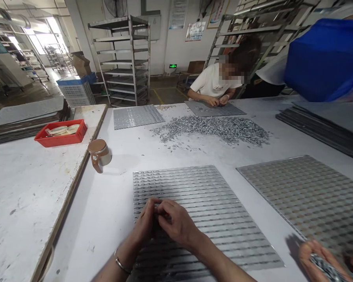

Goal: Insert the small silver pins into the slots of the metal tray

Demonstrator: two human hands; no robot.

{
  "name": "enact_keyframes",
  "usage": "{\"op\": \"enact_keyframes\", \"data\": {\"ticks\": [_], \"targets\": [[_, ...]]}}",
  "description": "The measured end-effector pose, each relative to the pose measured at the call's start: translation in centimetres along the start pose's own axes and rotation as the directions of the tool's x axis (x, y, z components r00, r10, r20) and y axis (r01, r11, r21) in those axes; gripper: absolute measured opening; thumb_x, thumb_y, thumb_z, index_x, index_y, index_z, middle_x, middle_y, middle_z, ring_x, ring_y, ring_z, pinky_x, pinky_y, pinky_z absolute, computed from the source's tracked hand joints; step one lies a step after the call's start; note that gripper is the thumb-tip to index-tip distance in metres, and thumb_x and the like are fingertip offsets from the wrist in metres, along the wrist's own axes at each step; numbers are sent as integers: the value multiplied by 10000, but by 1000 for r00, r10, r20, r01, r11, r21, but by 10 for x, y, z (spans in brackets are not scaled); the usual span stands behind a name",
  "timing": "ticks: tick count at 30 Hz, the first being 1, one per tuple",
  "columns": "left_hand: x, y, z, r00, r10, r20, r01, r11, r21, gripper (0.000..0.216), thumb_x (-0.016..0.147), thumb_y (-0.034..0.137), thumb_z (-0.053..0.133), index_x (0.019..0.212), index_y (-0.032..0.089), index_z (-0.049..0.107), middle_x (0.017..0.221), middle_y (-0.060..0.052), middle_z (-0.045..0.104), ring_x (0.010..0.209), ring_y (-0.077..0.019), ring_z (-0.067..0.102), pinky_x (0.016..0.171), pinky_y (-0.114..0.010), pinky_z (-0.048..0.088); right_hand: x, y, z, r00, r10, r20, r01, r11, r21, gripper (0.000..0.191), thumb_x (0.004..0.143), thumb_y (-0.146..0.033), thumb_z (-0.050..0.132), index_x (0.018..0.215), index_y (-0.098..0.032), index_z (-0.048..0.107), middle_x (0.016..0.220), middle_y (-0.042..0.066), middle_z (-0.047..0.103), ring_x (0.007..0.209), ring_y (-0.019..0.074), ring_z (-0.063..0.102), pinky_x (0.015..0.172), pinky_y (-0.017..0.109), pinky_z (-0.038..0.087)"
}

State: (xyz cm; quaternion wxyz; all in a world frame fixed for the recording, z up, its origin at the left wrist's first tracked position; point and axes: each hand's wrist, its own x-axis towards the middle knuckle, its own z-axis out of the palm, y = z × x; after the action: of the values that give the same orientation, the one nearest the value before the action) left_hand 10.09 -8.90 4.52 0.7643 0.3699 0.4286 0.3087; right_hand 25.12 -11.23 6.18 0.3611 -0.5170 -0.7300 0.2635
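My left hand (145,222), with a metal bangle (122,263) on its wrist, is curled closed above the left part of a grey ribbed tray (223,219). Against its fingertips, my right hand (179,224) is bent in a pinch. Whatever the fingers hold is hidden between the two hands. Small shiny metal pieces (147,187) sit in rows along the ribs at the tray's far left. Beyond the tray lies a wide heap of loose metal pieces (223,127).
Another person's hand (320,258) holds metal pieces at lower right, beside a second ribbed tray (306,192). A co-worker (214,84) sits across the table at a flat sheet. A brown-lidded mug (101,152) and a red bin (61,135) stand left; dark sheets (326,129) are stacked right.
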Motion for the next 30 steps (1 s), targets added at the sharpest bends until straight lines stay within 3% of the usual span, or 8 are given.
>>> {"op": "enact_keyframes", "data": {"ticks": [4, 6, 8, 11, 13, 20, 24, 30], "targets": [[-2, 4, 7, 998, -3, 63, 5, 1000, -22, 461, 791, 614, 725, 752, 186, 559, 570, 41, 537, 390, -52, 327, 388, -227, 148, -10, 8, -9, 967, 249, -51, -234, 952, 196, 139, 891, -281, 586, 799, -201, 654, 738, 8, 649, 690, 163, 584, 656, 279, 466], [1, 4, 7, 995, -19, 100, 23, 999, -39, 418, 775, 550, 766, 767, 179, 574, 604, 30, 572, 386, -41, 320, 382, -224, 137, -11, 19, -14, 926, 377, -17, -358, 891, 278, 189, 875, -344, 603, 787, -193, 674, 680, 0, 643, 645, 160, 573, 610, 270, 447], [5, 4, 3, 997, -34, 67, 41, 993, -114, 358, 754, 462, 795, 825, 163, 612, 638, 16, 599, 403, -37, 336, 387, -207, 151, -8, 34, -16, 879, 477, -20, -448, 839, 308, 205, 843, -363, 618, 779, -182, 690, 664, 4, 652, 627, 162, 578, 589, 265, 439], [14, 8, -9, 998, -42, -44, 27, 954, -298, 282, 695, 248, 791, 903, 132, 640, 737, -25, 649, 472, -41, 401, 412, -170, 229, 3, 56, -14, 827, 556, -84, -531, 820, 213, 167, 799, -309, 629, 740, -177, 711, 682, 20, 694, 654, 180, 622, 610, 270, 451], [19, 12, -19, 993, -31, -113, -14, 925, -379, 291, 687, 174, 764, 943, 118, 638, 794, -46, 667, 495, -38, 413, 421, -154, 259, 12, 64, -8, 827, 553, -101, -541, 832, 126, 149, 794, -275, 624, 724, -187, 722, 702, 22, 722, 689, 193, 659, 648, 276, 466], [25, 14, -34, 978, 66, -200, -136, 922, -361, 332, 780, 343, 778, 975, 151, 590, 817, -50, 703, 440, -36, 376, 386, -161, 260, 32, 60, 7, 855, 505, -121, -518, 843, -146, 180, 843, -202, 591, 730, -206, 731, 754, 21, 739, 742, 193, 665, 685, 278, 423], [25, 8, -30, 984, 86, -157, -133, 940, -313, 407, 749, 451, 817, 848, 176, 534, 793, -29, 705, 420, -25, 358, 374, -159, 234, 38, 61, 6, 858, 511, -57, -510, 831, -221, 157, 846, -164, 597, 734, -197, 702, 755, 17, 730, 744, 181, 649, 680, 267, 388], [24, 2, -23, 995, 60, -74, -76, 967, -242, 476, 730, 550, 817, 880, 147, 615, 723, -18, 672, 431, -36, 385, 368, -168, 172, 38, 66, 4, 856, 513, -62, -511, 820, -258, 74, 853, -158, 605, 804, -192, 649, 742, 16, 691, 725, 182, 621, 659, 262, 367]]}}
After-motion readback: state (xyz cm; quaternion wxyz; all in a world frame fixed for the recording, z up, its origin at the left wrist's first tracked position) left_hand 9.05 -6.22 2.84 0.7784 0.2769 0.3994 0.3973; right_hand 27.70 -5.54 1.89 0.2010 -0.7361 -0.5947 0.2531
